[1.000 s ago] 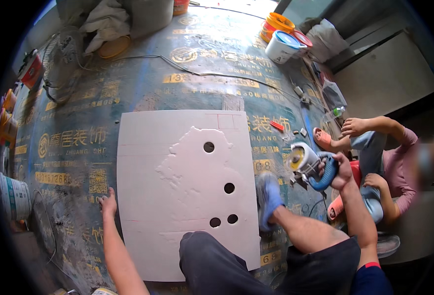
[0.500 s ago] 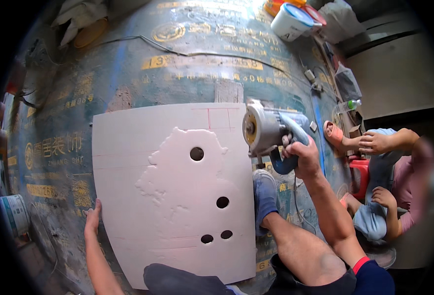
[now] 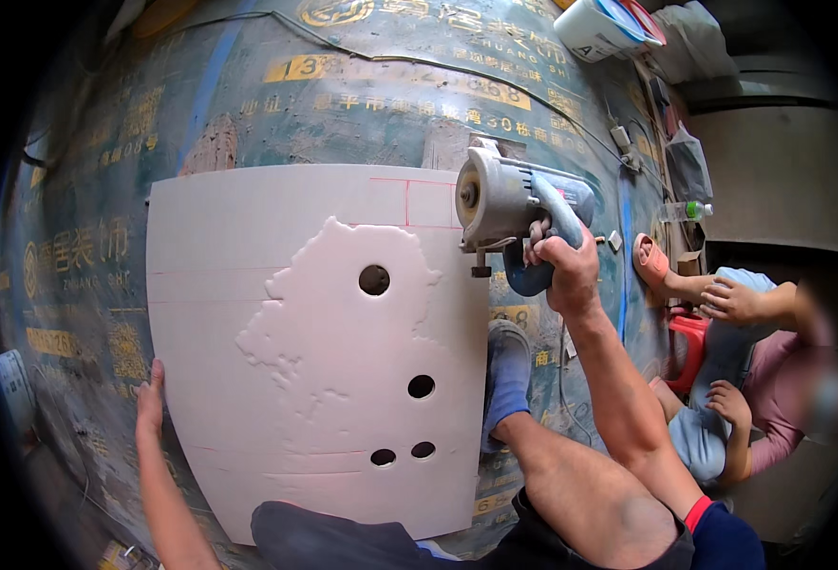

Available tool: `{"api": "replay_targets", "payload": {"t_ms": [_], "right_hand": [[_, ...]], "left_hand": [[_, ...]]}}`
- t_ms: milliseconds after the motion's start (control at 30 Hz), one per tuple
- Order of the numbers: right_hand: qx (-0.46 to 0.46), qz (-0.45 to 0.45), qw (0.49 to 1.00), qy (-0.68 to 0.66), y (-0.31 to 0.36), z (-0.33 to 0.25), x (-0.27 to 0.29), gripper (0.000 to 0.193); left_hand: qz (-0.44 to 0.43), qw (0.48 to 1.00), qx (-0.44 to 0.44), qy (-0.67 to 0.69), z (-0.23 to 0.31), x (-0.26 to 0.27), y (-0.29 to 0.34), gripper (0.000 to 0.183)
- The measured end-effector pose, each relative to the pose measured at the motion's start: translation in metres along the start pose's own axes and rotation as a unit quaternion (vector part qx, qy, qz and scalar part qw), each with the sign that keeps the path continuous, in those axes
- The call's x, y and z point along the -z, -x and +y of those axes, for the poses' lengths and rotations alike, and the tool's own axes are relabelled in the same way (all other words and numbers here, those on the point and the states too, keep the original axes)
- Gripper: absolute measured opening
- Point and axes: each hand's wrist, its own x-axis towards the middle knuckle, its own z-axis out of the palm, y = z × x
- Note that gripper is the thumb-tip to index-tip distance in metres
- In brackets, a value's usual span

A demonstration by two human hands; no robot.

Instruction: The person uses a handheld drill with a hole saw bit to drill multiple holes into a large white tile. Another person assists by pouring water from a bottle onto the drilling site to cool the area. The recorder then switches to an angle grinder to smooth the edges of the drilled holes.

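A large pale tile (image 3: 210, 380) lies in front of me, with several round holes cut through it and red marking lines on its face. A wet-looking, uneven patch covers its middle. My left hand (image 3: 151, 408) is at the tile's left edge, thumb up along it and the other fingers mostly hidden. In my right hand (image 3: 571, 271) is a handheld tile cutter (image 3: 504, 199), gripped by its curved blue handle. The cutter is at the tile's upper right edge, beside the red-lined corner; whether its blade touches the tile is hidden.
My shoe (image 3: 508, 366) is beside the tile's right edge. Another person sits on a red stool (image 3: 689, 347) at the right, hands near the knees. A cable (image 3: 390, 59) crosses the printed floor covering (image 3: 96, 285). White buckets (image 3: 594, 28) and a plastic bottle (image 3: 687, 211) stand farther off.
The view has shifted, moving the tile up and left in the picture. The cutter now overlaps the tile's upper right edge, where before it was just off to the right.
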Motion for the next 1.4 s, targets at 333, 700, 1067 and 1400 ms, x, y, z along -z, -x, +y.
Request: {"api": "replay_targets", "payload": {"t_ms": [333,700,1067,1400], "right_hand": [[0.000,-0.003,1.000,0.028,-0.006,0.007,-0.002,0.025],[-0.006,0.006,1.000,0.030,-0.002,0.012,-0.007,0.022],[-0.001,0.017,0.999,0.034,0.002,0.013,-0.006,0.022],[0.007,0.023,0.999,0.048,0.002,0.020,-0.002,0.023]], "left_hand": [[0.002,1.000,-0.001,-0.010,-0.014,-0.010,-0.011,0.131],[0.017,0.999,0.011,-0.033,-0.014,-0.007,-0.010,0.132],[0.075,0.996,0.021,-0.041,-0.011,-0.019,-0.002,0.136],[0.048,0.997,0.026,-0.057,0.003,-0.020,0.003,0.134]]}}
